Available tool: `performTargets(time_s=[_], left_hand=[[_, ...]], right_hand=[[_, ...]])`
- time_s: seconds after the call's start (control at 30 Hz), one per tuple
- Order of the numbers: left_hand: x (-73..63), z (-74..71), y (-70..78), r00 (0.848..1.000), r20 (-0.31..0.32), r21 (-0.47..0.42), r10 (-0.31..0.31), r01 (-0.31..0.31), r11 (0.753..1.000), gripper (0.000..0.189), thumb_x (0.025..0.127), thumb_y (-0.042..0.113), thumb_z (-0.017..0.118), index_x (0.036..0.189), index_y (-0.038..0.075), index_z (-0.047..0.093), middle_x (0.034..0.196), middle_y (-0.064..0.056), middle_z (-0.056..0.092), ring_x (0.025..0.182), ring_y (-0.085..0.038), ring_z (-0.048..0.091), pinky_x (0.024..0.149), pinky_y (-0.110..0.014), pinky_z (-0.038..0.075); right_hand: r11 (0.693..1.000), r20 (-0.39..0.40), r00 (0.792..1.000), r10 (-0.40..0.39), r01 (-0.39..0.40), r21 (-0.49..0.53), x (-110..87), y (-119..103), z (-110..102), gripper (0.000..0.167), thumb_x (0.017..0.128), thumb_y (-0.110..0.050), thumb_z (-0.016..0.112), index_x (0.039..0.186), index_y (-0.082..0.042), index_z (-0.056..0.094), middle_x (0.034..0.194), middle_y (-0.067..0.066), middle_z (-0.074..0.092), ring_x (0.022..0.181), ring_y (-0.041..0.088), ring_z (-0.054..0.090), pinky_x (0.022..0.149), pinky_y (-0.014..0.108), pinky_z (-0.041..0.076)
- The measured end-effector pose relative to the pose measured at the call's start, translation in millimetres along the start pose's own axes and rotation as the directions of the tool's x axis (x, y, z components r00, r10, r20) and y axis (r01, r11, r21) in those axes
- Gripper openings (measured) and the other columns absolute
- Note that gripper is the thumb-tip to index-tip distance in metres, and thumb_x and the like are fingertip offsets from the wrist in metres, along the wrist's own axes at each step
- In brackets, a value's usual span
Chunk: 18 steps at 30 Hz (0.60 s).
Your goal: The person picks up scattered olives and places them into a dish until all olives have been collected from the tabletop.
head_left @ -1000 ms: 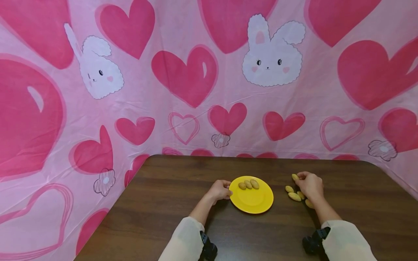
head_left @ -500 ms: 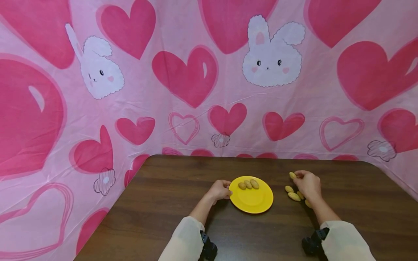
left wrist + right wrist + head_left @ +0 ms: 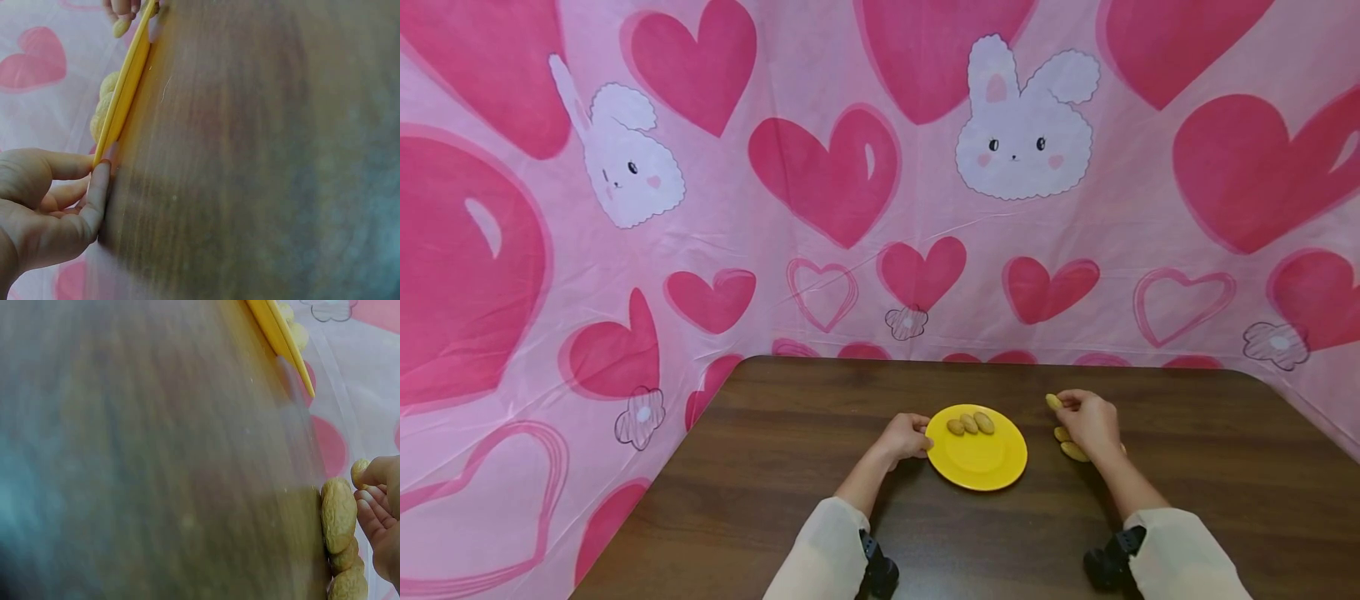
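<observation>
A yellow plate (image 3: 977,467) lies on the wooden table, bearing three wrinkled, yellow-brown oval pieces (image 3: 970,423) near its far side. My left hand (image 3: 904,437) pinches the plate's left rim; in the left wrist view the thumb and fingers stand on either side of the edge (image 3: 100,153). To the right of the plate, my right hand (image 3: 1092,421) pinches one more wrinkled oval piece (image 3: 1053,402) at its fingertips, raised over the table. Beneath it lie more such pieces (image 3: 1074,452), partly hidden by the hand; the right wrist view shows several (image 3: 339,512) close together.
The brown wooden table (image 3: 790,500) spreads around both hands. A pink cloth (image 3: 925,208) with hearts and rabbit faces hangs behind its far edge. Each wrist carries a black camera (image 3: 880,575) at the pale sleeve.
My right hand has moved left toward the plate with the oval piece in its fingertips, passing over the loose pieces. The left hand and the plate have stayed in place.
</observation>
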<state>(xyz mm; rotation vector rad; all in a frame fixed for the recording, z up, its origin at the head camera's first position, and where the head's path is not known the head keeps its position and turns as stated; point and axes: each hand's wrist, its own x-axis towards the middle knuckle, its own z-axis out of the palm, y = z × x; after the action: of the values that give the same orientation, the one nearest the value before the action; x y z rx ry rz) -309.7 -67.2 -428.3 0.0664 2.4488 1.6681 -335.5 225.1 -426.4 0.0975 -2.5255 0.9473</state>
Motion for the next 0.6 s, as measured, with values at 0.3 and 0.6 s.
performTargets(time_s=[0.3,0.6], left_hand=[[-0.1,0.1,0.4,1.000,-0.001,0.001,-0.013,0.013,1.000,0.034,0.081,-0.010,0.061,0.115,-0.010,0.058,0.089,-0.009,0.059,0.078,-0.020,0.061,0.069,-0.034,0.056],[-0.2,-0.3,-0.2,1.000,0.001,0.005,-0.007,0.007,1.000,0.034,0.081,-0.010,0.061,0.115,-0.010,0.057,0.089,-0.009,0.059,0.077,-0.020,0.061,0.069,-0.033,0.056]], right_hand=[[0.998,0.024,0.999,-0.045,0.044,0.041,-3.0,-11,5,0.019,0.076,0.000,0.065,0.093,0.008,0.066,0.080,0.016,0.065,0.073,0.029,0.061,0.068,0.039,0.051],[0.993,0.034,0.994,-0.104,0.102,0.062,-4.7,-19,12,0.017,0.075,0.002,0.067,0.091,0.007,0.067,0.077,0.013,0.065,0.071,0.028,0.061,0.067,0.040,0.052]])
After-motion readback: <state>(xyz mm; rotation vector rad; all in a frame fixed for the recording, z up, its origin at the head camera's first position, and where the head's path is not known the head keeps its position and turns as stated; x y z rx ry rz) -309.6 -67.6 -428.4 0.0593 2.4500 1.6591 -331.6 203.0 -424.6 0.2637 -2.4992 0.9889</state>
